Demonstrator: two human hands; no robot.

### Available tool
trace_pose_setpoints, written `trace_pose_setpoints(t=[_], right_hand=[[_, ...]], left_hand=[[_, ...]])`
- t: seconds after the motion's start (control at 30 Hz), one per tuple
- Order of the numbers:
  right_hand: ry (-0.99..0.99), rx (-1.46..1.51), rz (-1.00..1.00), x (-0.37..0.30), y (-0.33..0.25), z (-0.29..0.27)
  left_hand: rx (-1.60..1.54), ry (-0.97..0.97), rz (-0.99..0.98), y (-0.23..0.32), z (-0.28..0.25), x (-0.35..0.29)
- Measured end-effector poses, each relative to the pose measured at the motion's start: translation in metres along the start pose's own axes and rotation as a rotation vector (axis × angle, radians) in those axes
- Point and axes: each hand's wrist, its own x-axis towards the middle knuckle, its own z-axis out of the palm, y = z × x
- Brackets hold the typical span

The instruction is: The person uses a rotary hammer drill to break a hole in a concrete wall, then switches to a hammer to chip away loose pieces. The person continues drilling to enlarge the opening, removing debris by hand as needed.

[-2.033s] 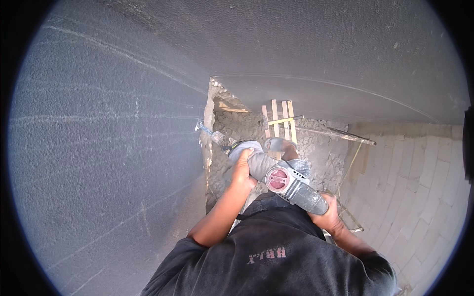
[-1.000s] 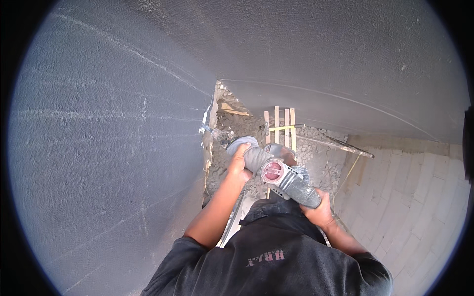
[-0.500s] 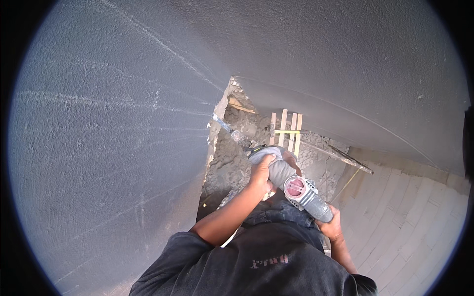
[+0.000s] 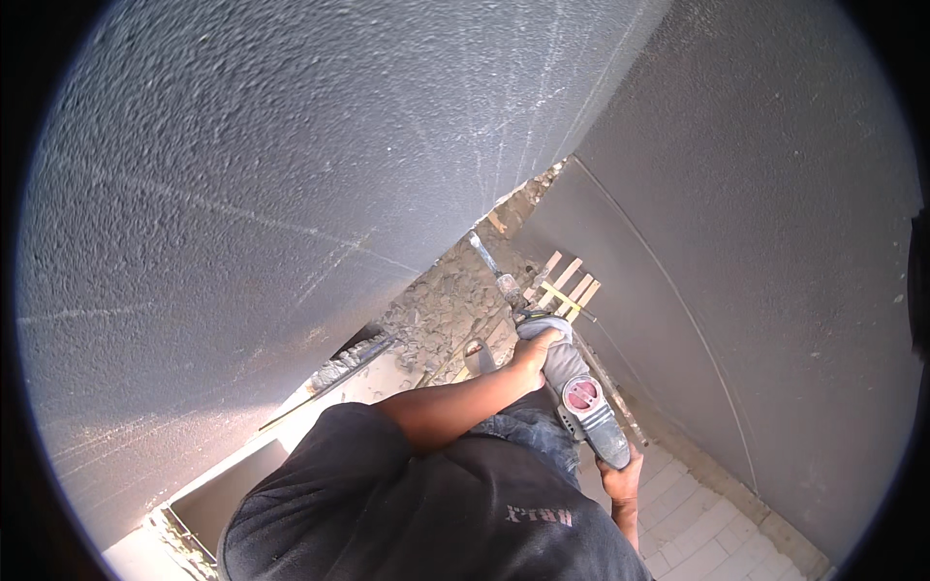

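Gripping the grey drill (image 4: 572,387) at centre right of the frame, the left hand (image 4: 536,351) is clamped on its front end and the right hand (image 4: 620,476) wraps its rear handle. Its bit (image 4: 487,259) points up-left into rubble (image 4: 441,305) beside the wall (image 4: 242,194).

A rough grey plastered wall (image 4: 252,194) is filling the upper left of the frame, with faint pale scratch lines running across it. A second, smoother grey wall (image 4: 775,252) is taking up the right side. Between them, near the middle, broken rubble (image 4: 441,305) is lying heaped on the floor. Just right of it, a few pale wooden slats (image 4: 567,283) are lying side by side. Light floor tiles (image 4: 693,513) are showing at the lower right. A dark rectangular opening (image 4: 218,489) is sitting at the lower left.
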Motion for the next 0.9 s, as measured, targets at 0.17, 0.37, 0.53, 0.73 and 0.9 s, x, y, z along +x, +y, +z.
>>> trace_pose_setpoints(t=[0.17,0.37,0.53,0.73,0.9], right_hand=[[-0.309,-0.335,-0.156,0.034,-0.037,0.000],[-0.505,-0.545,-0.350,0.033,-0.118,0.050],[-0.849,-0.680,-0.633,0.082,-0.138,0.089],[-1.048,-0.925,-0.772,0.087,-0.173,0.119],[-1.071,-0.851,-0.965,0.098,-0.153,0.140]], left_hand=[[-0.302,0.139,-0.062,-0.035,-0.100,0.035],[-0.557,0.329,-0.043,0.016,-0.133,-0.129],[-0.935,0.003,0.231,-0.015,-0.202,-0.127],[-1.147,0.073,0.389,-0.032,-0.226,-0.148],[-1.180,0.125,0.377,-0.053,-0.256,-0.139]])
